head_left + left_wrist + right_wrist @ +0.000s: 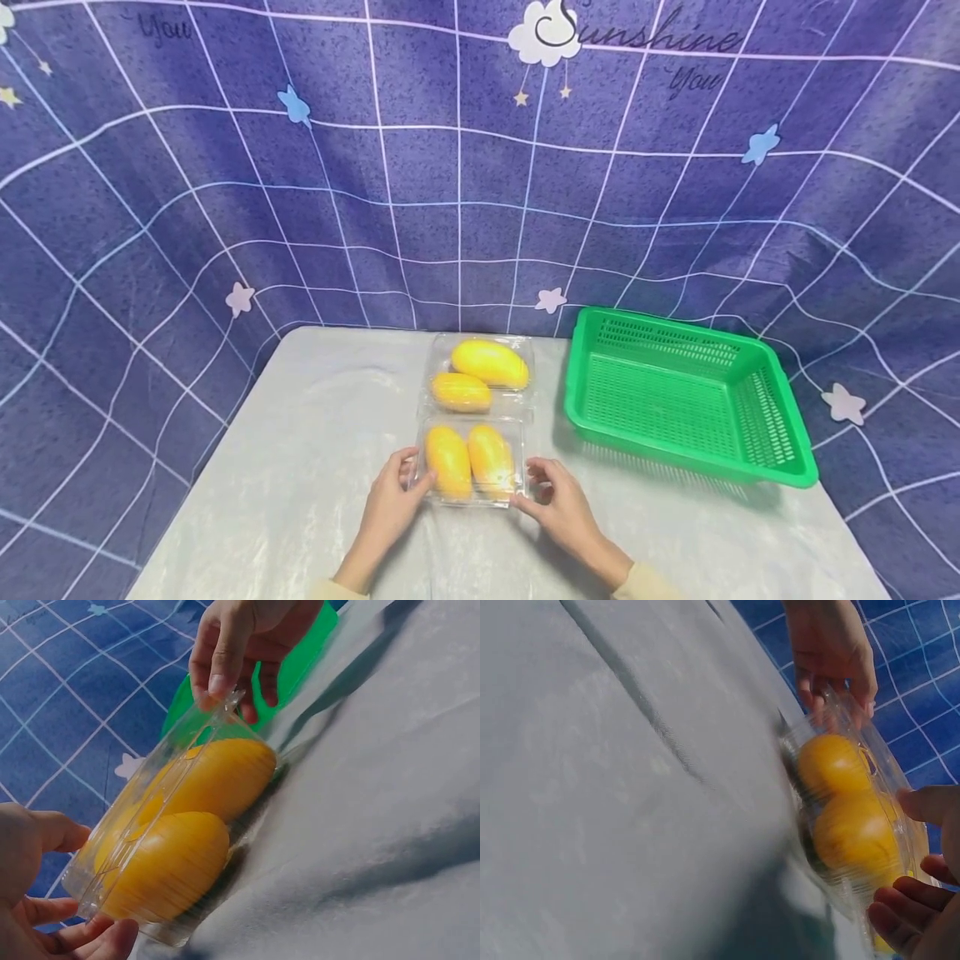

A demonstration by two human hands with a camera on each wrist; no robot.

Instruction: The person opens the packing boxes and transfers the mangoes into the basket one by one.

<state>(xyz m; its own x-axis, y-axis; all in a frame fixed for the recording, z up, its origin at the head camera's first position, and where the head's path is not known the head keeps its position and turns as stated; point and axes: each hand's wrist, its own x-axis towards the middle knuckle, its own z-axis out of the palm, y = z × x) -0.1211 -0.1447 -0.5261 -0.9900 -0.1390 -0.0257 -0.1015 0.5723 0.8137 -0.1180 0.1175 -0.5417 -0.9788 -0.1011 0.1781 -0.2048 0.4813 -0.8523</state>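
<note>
In the head view, a clear plastic clamshell box (512,429) with two yellow mangoes, a left one (448,462) and a right one (491,458), lies on the table. My left hand (396,497) grips its near left side, thumb over the lid edge and fingers against the side wall. At the opposite side my right hand (562,506) pinches the corner with thumb and index finger, as the left wrist view shows. The lid looks closed over the mangoes (169,859). Directly behind stands a second clear box (513,403), also with two mangoes (490,363).
A green plastic basket (660,400) with slotted walls stands at the right of the table. Pale cloth (315,433) covers the tabletop. A blue grid-patterned curtain (420,167) hangs behind and along both sides.
</note>
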